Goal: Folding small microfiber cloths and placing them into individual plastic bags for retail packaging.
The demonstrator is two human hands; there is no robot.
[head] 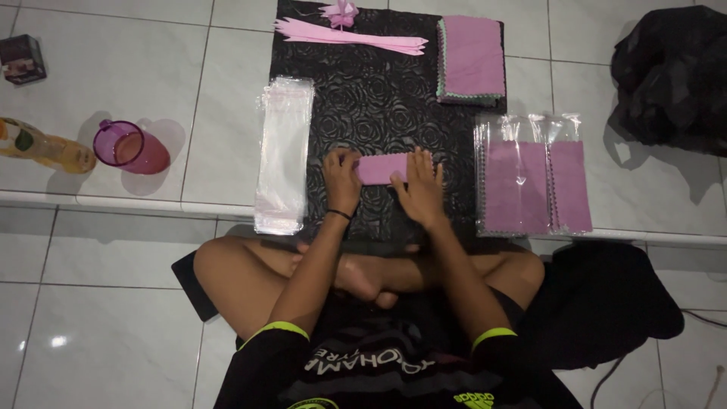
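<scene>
Purple cloth [381,168] pinned flat mid-mat [379,98], left hand [342,179] and right hand [421,186] pressing its ends; best kept taut, edges aligned, before creasing.

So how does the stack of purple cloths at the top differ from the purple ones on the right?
The stack of cloths lies bare on the black mat, while the bagged cloths sit in clear sleeves on the white tiled floor. The stack is piled in one neat heap; the bagged cloths are spread side by side, overlapping. Both are purple with zigzag edges.
</scene>
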